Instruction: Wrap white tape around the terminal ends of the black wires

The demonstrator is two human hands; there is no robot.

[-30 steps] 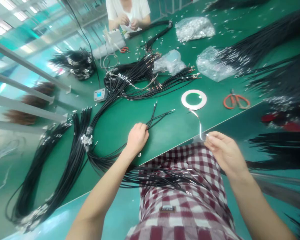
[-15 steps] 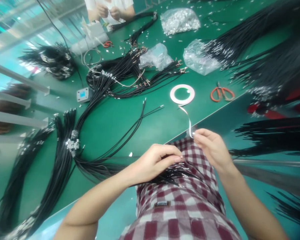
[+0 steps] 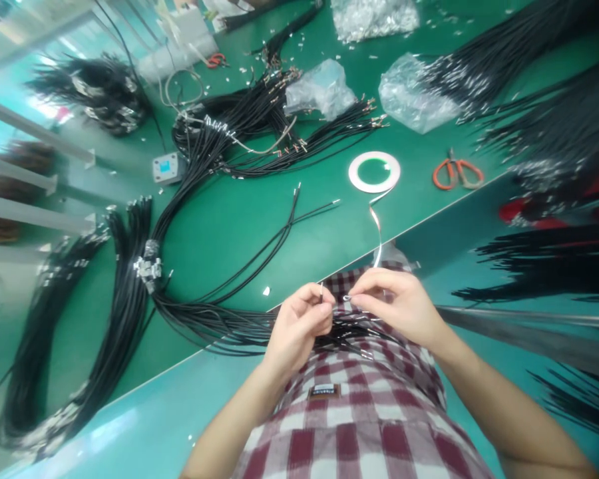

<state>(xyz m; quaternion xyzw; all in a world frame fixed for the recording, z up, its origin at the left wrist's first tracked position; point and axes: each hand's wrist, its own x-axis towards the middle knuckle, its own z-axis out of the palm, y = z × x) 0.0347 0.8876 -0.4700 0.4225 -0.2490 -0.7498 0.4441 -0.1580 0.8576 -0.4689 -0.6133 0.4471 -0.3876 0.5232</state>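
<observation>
Over my lap, my left hand point(image 3: 303, 322) pinches a thin black cable, whose short end stands up between thumb and forefinger. Facing it, my right hand point(image 3: 399, 303) is closed on the curled end of a narrow white tape strip point(image 3: 378, 229). A small gap separates the two sets of fingertips. The strip runs down over the table edge from a flat white tape roll point(image 3: 354, 174). A bundle of black cables point(image 3: 219, 322) passes under my left hand, its loose ends lying across the checked apron point(image 3: 359, 399).
Orange-handled cutters point(image 3: 458, 174) lie right of the roll. Clear plastic bags point(image 3: 322, 90) and more cable bundles point(image 3: 80, 346) spread over the green table point(image 3: 229, 233). A small grey box point(image 3: 168, 167) stands at left. More cables point(image 3: 534, 266) hang at right.
My right hand has moved left and down, bringing the strip's end close to my left hand. My left hand has turned more upright, raising a cable end. The view has shifted slightly.
</observation>
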